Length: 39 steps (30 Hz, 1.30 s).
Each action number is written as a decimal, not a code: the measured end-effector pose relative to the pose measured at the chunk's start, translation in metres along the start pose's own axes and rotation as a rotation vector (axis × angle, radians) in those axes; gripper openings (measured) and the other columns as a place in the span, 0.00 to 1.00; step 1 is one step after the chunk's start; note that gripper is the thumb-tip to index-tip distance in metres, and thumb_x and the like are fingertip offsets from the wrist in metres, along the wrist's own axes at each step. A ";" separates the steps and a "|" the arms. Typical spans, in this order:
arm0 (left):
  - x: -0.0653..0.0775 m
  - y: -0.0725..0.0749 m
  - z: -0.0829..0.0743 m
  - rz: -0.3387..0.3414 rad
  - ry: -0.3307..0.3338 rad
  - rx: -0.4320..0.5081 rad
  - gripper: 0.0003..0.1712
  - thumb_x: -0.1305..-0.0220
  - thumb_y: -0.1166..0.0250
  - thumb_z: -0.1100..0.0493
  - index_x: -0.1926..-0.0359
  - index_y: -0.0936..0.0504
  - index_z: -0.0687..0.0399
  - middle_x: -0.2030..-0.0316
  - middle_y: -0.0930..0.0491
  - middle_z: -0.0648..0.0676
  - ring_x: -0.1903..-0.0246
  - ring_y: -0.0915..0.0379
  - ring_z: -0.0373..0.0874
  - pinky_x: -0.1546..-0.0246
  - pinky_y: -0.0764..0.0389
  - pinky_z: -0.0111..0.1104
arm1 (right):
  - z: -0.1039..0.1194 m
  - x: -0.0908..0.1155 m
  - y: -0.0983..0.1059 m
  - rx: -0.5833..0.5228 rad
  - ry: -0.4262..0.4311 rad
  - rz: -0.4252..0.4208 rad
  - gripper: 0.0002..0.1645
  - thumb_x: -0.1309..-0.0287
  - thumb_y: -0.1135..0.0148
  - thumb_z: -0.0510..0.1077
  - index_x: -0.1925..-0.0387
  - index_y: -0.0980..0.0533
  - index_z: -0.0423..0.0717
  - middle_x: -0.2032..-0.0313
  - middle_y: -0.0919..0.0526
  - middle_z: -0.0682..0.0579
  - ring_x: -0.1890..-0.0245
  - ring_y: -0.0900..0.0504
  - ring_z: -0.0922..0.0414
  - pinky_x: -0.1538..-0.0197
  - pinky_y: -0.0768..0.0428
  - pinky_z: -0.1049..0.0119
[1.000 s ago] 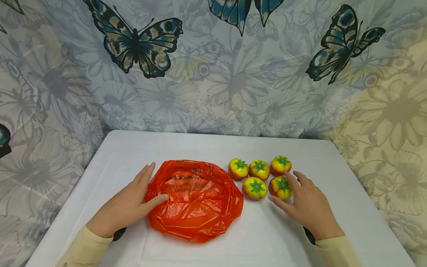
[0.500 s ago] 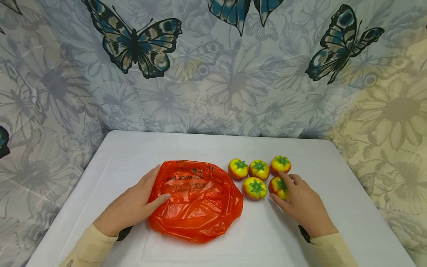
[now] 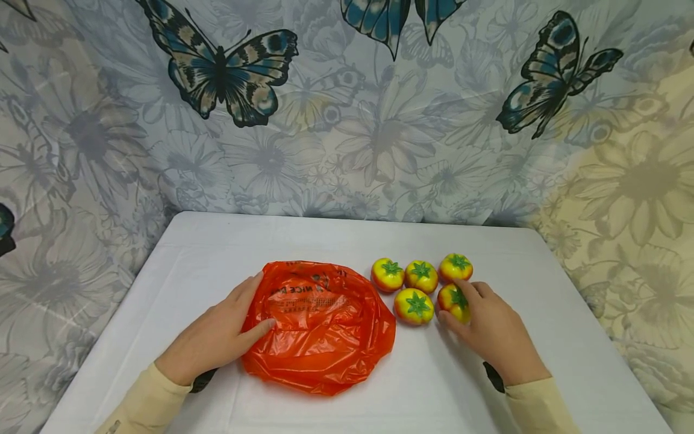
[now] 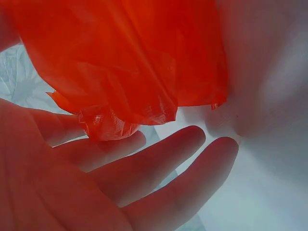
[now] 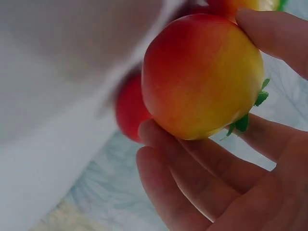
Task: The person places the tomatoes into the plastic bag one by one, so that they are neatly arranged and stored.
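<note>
A crumpled red plastic bag [image 3: 320, 331] with dark print lies on the white table. Along its left side rests my left hand [image 3: 219, 331], thumb over the top of the bag and fingers loosely extended. In the left wrist view those fingers [image 4: 163, 168] lie beside the bag's hanging edge [image 4: 144, 72]. My right hand [image 3: 490, 331] holds the nearest right tomato [image 3: 452, 301], yellow and red with green leaves and a glossy, artificial look. The right wrist view has this tomato [image 5: 202, 77] between thumb and fingers, its base towards the camera.
Several more such tomatoes are grouped right of the bag: one at front [image 3: 414, 306], others behind, including one at the back right [image 3: 455, 267]. The white table [image 3: 303, 232] ends at a wall covering [image 3: 379, 150] with butterflies and flowers.
My right hand has moved slightly left and its fingers have closed round the tomato. My left hand has shifted a little right, against the side of the bag.
</note>
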<state>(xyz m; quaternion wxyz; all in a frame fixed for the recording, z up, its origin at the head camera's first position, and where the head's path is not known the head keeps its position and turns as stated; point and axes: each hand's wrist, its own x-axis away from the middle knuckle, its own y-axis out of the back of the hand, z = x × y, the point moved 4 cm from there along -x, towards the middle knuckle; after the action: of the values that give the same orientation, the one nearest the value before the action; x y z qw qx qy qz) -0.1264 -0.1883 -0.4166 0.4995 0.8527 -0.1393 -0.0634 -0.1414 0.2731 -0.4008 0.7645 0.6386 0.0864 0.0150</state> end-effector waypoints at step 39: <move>-0.018 0.007 -0.009 -0.029 0.039 0.043 0.50 0.26 0.33 0.46 0.14 0.46 0.60 0.24 0.30 0.68 0.34 0.21 0.66 0.38 0.16 0.61 | 0.237 -0.087 -0.036 -0.269 0.344 0.204 0.41 0.34 0.28 0.65 0.27 0.25 0.54 0.43 0.15 0.49 0.52 0.13 0.55 0.43 0.10 0.54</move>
<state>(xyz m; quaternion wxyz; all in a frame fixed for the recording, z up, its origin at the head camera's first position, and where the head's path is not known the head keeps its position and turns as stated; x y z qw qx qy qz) -0.1427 -0.1787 -0.4071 0.4827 0.8662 -0.1182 -0.0510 -0.1947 0.0238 -0.3862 0.8113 0.5245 0.1474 0.2121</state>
